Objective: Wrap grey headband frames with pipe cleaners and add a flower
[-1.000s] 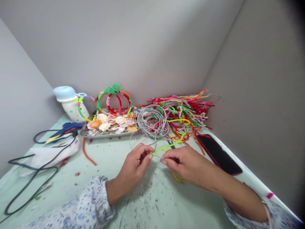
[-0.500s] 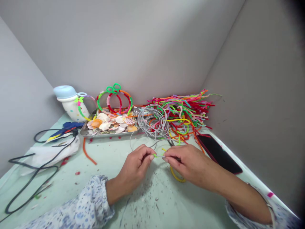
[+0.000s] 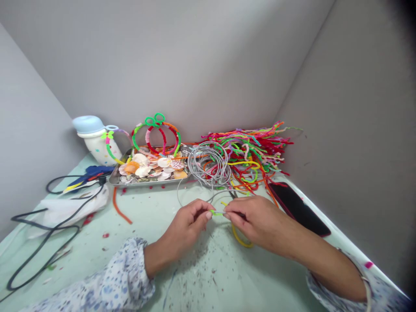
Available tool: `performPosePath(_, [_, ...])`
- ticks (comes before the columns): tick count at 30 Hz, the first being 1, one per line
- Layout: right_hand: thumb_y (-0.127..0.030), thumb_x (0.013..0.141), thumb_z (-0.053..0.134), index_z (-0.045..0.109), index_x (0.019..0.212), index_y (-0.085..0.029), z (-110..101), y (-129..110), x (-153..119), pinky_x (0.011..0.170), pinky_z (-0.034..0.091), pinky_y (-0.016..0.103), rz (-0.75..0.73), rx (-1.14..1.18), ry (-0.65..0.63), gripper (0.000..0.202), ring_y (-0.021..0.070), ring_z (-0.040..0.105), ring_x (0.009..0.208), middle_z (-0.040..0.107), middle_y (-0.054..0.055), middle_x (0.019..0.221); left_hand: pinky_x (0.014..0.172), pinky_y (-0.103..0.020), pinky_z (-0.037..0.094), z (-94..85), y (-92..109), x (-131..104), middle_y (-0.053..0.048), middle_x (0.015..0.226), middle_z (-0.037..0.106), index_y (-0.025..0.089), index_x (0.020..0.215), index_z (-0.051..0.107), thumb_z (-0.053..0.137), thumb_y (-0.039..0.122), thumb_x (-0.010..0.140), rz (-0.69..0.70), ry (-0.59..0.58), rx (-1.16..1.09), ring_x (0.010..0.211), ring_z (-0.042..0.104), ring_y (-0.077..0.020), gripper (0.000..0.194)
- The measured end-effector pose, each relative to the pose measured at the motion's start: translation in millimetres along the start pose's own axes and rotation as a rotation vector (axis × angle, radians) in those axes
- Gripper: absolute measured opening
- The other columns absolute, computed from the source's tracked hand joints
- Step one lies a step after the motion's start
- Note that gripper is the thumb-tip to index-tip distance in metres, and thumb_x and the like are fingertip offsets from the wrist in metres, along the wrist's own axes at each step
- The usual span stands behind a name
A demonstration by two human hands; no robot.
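Note:
My left hand (image 3: 191, 221) pinches the end of a thin grey wire with a short bright green fuzzy piece (image 3: 218, 212) on it, at the middle of the table. Close to its right, my right hand (image 3: 250, 216) pinches the same wire and green piece, leaving a small gap between the fingertips. Dark scissor-like handles show partly behind my right fingers. A yellow fuzzy stem (image 3: 241, 238) curves out below my right hand. The coil of grey wire (image 3: 209, 164) lies just behind both hands.
Behind stand a metal tray (image 3: 152, 184) of seashells, fuzzy rings (image 3: 178, 138), a white bottle (image 3: 102, 149) and a heap of colourful stems (image 3: 260, 147). A black phone (image 3: 300, 208) lies right; a black cable (image 3: 48, 238) and plastic bag (image 3: 74, 210) lie left.
More of the bright green piece shows between my fingertips, and the upright green end beside my right hand has dropped. Both hands have barely shifted.

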State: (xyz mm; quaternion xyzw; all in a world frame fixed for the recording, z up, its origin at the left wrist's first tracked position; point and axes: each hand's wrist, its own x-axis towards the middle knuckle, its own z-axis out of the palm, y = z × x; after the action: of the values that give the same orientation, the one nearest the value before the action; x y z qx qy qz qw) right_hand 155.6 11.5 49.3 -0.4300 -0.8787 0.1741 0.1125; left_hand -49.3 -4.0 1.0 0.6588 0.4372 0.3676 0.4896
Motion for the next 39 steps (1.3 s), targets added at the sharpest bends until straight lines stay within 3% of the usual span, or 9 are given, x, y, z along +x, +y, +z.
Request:
performPosePath(12, [-0.018,0.088,0.046,0.062,0.073,-0.019,0.0,-0.1,0.0,0.062,0.029,0.026,-0.08,-0.084,0.035,0.022,0.0125,0.049,0.065,0.058,0.001,0.069,0.051,-0.022,0.033,1.1,1.8,1.4,0.004,0.06,0.047,0.016,0.078,0.058,0.049,0.036,0.089,-0.064,0.035,0.015,0.055,0.042,-0.0103,0.025])
performPosePath(31, [-0.02,0.089,0.045,0.052,0.068,-0.019,0.5,-0.5,-1.7,0.064,0.03,0.026,-0.133,-0.187,0.037,0.023,0.0135,0.047,0.068,0.057,0.0,0.07,0.048,-0.022,0.028,1.5,-4.7,3.8,0.006,0.056,0.041,0.016,0.077,0.053,0.049,0.039,0.088,-0.143,-0.041,-0.055,0.05,0.036,-0.009,0.025])
performPosePath(39, [-0.018,0.09,0.045,0.054,0.07,-0.019,-2.2,-1.3,-2.3,0.063,0.03,0.025,-0.116,-0.166,0.049,0.022,0.0123,0.047,0.066,0.055,-0.001,0.068,0.049,-0.021,0.032,0.7,-2.9,6.2,0.006,0.059,0.044,0.016,0.078,0.056,0.054,0.038,0.085,-0.154,0.006,-0.1,0.051,0.04,-0.0088,0.023])
